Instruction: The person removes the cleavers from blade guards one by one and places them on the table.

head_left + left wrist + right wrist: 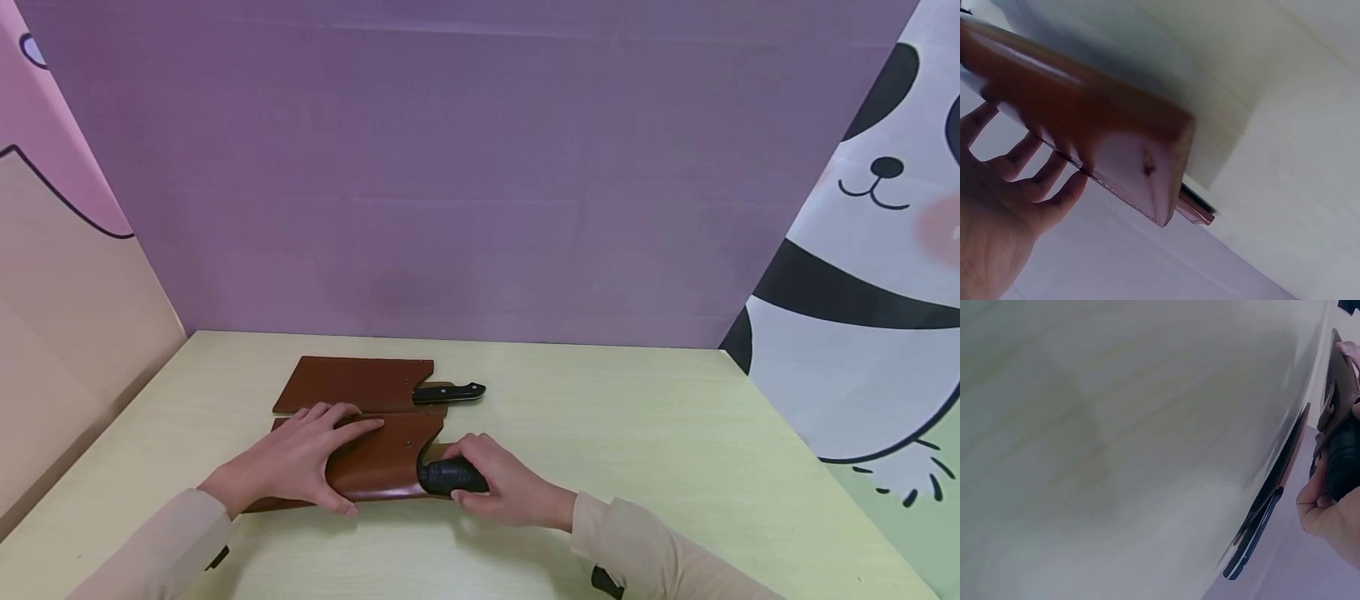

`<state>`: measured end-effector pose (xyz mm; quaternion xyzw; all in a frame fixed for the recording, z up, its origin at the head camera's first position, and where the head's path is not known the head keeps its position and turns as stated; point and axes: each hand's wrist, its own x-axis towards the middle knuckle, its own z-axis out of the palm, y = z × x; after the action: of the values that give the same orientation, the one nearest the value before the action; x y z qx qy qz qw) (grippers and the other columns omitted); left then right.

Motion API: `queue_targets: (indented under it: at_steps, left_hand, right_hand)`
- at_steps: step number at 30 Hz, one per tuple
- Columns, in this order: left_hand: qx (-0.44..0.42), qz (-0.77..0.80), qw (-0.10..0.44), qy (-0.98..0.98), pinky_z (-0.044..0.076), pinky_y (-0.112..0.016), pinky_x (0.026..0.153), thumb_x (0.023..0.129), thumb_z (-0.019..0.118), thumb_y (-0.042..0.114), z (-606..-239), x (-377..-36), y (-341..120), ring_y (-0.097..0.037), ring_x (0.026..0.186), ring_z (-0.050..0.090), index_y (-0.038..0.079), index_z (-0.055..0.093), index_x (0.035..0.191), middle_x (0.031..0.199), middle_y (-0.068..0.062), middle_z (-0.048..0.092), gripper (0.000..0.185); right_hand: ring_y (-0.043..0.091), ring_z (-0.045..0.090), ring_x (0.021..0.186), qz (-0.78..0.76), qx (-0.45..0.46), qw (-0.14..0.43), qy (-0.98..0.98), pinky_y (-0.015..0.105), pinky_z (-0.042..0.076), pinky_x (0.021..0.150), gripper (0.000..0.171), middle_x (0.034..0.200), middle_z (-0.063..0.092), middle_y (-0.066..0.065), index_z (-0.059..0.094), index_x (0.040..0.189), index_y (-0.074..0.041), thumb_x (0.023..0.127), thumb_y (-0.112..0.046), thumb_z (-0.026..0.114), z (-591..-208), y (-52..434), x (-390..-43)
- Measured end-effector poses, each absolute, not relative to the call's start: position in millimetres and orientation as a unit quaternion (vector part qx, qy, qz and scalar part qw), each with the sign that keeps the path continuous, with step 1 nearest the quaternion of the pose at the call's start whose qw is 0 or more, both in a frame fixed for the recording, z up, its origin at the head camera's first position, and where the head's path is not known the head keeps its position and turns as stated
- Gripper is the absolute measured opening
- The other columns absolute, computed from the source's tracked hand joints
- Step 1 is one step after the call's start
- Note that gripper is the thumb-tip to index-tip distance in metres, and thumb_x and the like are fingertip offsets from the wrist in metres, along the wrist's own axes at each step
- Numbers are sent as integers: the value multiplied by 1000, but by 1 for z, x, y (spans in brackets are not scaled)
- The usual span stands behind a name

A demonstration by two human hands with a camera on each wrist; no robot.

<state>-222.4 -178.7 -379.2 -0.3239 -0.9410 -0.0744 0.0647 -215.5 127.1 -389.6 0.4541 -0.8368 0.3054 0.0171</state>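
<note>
A brown leather knife sheath (378, 467) lies across the front middle, spanned by my left hand (300, 454) with the thumb at its near edge. In the left wrist view the fingers (1071, 187) meet the sheath's stitched edge. From the right end of the sheath sticks a thick black knife handle (453, 477), which my right hand (510, 487) grips. That knife's blade is hidden inside the leather. Just behind lies a second brown sheath (356, 385), holding a knife with a slim black riveted handle (453, 393).
Everything rests on a pale wood table (637, 433). A purple backdrop (480, 175) rises at its far edge, with a panda picture (862, 275) on the right and a pink cartoon panel (60, 108) on the left.
</note>
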Motion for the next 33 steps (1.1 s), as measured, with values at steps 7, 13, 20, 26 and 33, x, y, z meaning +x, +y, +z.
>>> queue_targets:
  at_steps: [7,13,20,26,33]
  left_hand:
    - [-317,-77,57,-944,40,-54,89,53,68,74,-379,-221,-176,-26,115,43,30,39,138,129,-4,43,100]
    - [-318,-77,59,-943,40,-53,89,53,68,74,-381,-221,-178,-25,115,42,31,38,138,129,-4,43,100]
    - [-320,-78,64,-942,39,-52,90,53,67,75,-381,-221,-187,-24,115,42,29,39,138,130,-3,42,100]
    - [-326,-73,72,-940,38,-52,92,54,65,77,-381,-221,-186,-24,115,42,29,39,138,130,-3,42,100]
    - [-325,-74,77,-940,39,-52,90,54,66,76,-380,-220,-185,-23,114,42,30,38,138,130,-3,42,100]
  right_hand:
    - [10,42,89,295,446,14,-845,21,42,77,34,103,55,1,50,112,-10,80,-12,62,-389,127,-214]
    - [10,42,92,298,439,-2,-848,22,42,79,34,105,55,0,49,113,-10,81,-12,62,-387,129,-213]
    - [11,44,94,299,442,-8,-846,24,43,82,34,104,56,-1,49,112,-13,81,-10,63,-386,135,-214]
    - [10,44,95,296,446,-4,-844,25,43,83,34,105,55,-1,49,112,-13,81,-10,63,-386,137,-213]
    - [10,44,94,297,449,8,-842,26,43,83,36,104,55,-2,49,113,-13,81,-9,63,-386,138,-212]
